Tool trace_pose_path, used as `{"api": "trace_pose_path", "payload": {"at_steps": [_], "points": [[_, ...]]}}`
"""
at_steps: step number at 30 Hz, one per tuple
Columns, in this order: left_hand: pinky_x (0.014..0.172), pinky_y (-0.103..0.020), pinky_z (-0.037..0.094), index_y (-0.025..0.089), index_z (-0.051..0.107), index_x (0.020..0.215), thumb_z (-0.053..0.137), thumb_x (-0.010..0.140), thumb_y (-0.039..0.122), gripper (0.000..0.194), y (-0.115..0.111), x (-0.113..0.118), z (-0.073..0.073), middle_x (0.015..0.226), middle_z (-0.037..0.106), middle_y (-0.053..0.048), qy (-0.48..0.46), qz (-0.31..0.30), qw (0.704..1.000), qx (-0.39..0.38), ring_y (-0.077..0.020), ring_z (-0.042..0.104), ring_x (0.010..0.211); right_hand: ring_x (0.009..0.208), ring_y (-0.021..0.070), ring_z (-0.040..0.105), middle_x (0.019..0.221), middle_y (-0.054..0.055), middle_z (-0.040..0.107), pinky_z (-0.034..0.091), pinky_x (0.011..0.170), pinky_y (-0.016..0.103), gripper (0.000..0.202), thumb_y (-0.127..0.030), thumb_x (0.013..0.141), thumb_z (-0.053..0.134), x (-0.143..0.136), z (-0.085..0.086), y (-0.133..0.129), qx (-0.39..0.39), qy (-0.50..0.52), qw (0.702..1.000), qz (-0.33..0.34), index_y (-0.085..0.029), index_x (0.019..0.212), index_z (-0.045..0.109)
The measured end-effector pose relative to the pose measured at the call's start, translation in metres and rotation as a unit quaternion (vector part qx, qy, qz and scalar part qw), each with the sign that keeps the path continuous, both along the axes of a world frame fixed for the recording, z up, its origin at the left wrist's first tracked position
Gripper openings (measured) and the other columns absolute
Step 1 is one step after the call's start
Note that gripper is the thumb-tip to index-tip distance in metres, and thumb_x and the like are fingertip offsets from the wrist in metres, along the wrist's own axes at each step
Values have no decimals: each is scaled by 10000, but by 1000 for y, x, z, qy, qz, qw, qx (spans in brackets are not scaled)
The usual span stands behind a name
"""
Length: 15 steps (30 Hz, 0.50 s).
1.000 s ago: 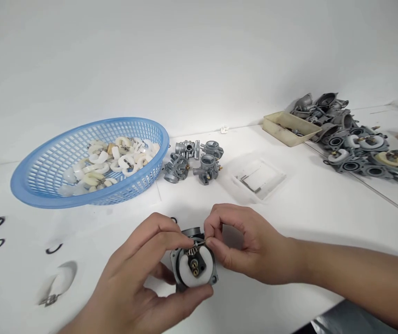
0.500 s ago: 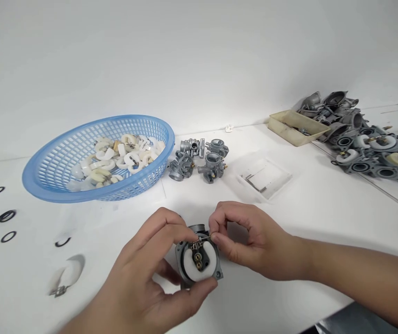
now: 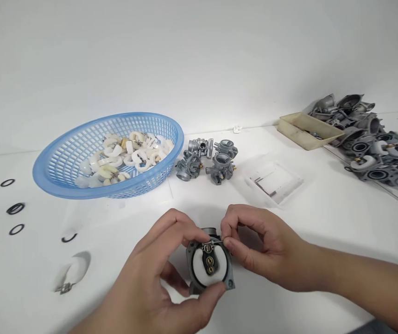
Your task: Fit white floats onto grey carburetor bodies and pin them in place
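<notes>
Over the counter (image 3: 310, 241), the left hand (image 3: 162, 278) clasps a carburetor body (image 3: 230, 281) with a white float (image 3: 203, 273) inside; the right hand (image 3: 264, 243) pinches a thin pin (image 3: 217, 241) at the hinge (image 3: 207, 247). Alignment seems underway, calling for a steady, level push. A left fingertip (image 3: 204, 235) crowds the hinge; beyond sits a blue basket (image 3: 47, 183).

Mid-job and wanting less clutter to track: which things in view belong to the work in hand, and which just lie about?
In hand, judging by touch:
metal body, gripped by left hand
white float inside it
thin pin pinched by right hand

Apparently lying about:
blue basket of floats
loose float
black rings
four metal castings
clear tray
beige box
metal pile
</notes>
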State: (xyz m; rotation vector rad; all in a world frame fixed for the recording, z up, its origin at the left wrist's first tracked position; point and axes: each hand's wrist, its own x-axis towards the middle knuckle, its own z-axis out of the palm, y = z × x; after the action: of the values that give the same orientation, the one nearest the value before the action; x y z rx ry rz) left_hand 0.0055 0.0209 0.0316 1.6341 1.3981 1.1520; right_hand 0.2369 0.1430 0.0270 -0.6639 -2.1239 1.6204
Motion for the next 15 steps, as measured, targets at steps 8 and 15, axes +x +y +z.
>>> {"api": "trace_pose_path", "payload": {"at_steps": [8, 15], "points": [[495, -173, 650, 375, 729, 1236, 932, 810, 155, 520, -1, -3, -4, 1083, 639, -11, 69, 2, 997, 40, -166, 748, 810, 700, 124, 531, 865, -5, 650, 451, 607, 245, 194, -377, 1104, 721, 0, 1, 1, -6, -4, 1000, -2, -223, 1001, 666], [493, -164, 616, 341, 741, 1239, 929, 839, 181, 470, 2, -4, -11, 1086, 616, -27, 69, 8, 994, 86, -160, 723, 812, 683, 126, 507, 856, -9, 630, 430, 587, 251, 212, -389, 1101, 720, 1, -1, 1, -36, -1, 999, 5, -224, 994, 641]]}}
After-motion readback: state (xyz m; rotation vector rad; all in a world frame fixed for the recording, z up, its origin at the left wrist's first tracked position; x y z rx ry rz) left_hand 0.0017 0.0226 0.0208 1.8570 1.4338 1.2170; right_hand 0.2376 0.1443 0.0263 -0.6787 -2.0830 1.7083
